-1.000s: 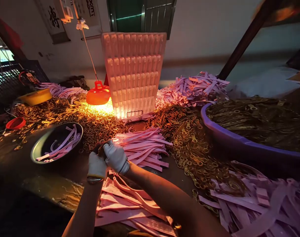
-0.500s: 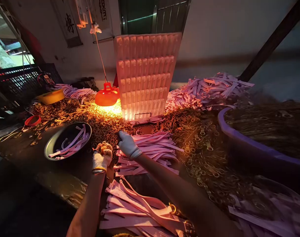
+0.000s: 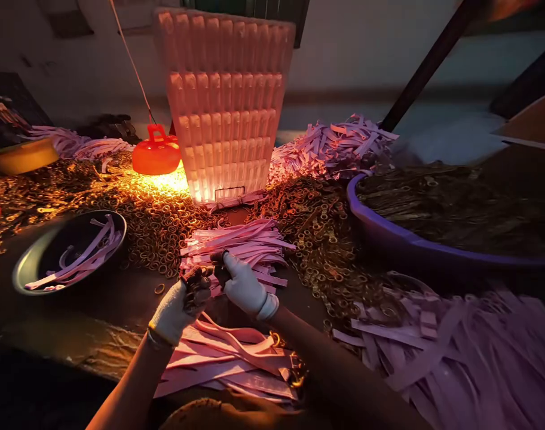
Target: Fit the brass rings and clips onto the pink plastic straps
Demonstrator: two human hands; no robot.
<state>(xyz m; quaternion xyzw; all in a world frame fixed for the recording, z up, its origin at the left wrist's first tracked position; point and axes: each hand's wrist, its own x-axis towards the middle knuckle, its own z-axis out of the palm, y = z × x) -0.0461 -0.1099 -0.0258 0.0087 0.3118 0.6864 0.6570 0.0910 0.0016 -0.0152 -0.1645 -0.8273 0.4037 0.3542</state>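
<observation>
Both hands wear white gloves with dark, soiled fingertips. My left hand (image 3: 178,306) has its fingers curled closed, with small dark pieces at the fingertips that I cannot make out. Close beside it, my right hand (image 3: 242,285) is closed in a pinch; what it holds is hidden. Behind the hands lies a stack of pink straps (image 3: 250,234). A second bundle of pink straps (image 3: 223,364), with brass rings at its right end, lies below them. Brass rings (image 3: 153,233) are heaped behind my left hand. Metal clasps (image 3: 320,233) are piled to the right.
A dark bowl (image 3: 19,269) with pink straps stands at left. An orange lamp (image 3: 156,156) hangs beside an upright translucent tray (image 3: 230,95). At right are a purple tub (image 3: 366,218) of metal parts and loose pink straps (image 3: 474,352).
The view has turned to the right. My right hand has come down from the ring heap towards my left hand, and the two are now close together over the straps.
</observation>
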